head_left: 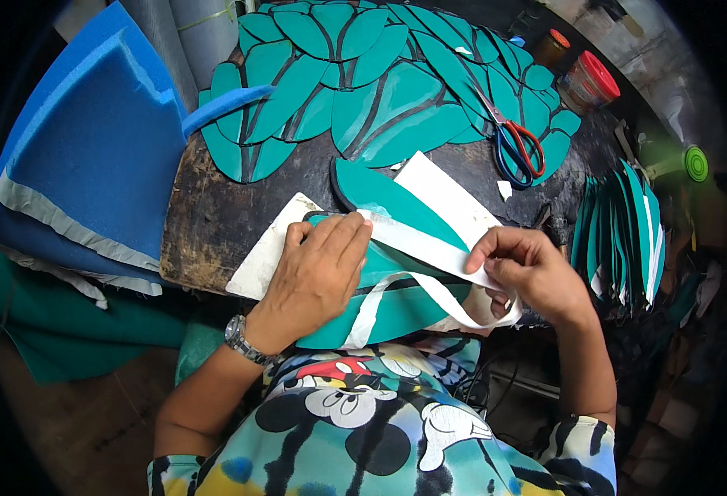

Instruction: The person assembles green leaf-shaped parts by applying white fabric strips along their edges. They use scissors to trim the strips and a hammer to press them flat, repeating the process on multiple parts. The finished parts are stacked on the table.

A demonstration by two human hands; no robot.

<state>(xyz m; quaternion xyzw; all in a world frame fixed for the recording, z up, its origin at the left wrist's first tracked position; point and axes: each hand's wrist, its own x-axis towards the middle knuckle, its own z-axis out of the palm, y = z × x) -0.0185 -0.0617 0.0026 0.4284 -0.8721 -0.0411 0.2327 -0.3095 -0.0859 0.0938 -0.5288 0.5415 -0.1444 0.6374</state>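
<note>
Teal foam leaf piece [380, 306] lies at the table's [206, 223] near edge; our left hand [318, 269] presses flat on it, unclenched, while our right hand [529, 269] pinches the white strip [430, 248]; we'd best peel slowly and low.

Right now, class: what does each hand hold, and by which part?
Right hand pinches the white strip at its end; left hand presses flat on the teal leaf-shaped piece.

- Leaf pieces [363, 91] cover the worktop's [215, 223] far edge.
- Scissors [516, 145] lie at its far right corner, jars [586, 78] behind.
- Foam [91, 157] overlaps its left edge.
- Strip [430, 248] lies at the near edge.
</note>
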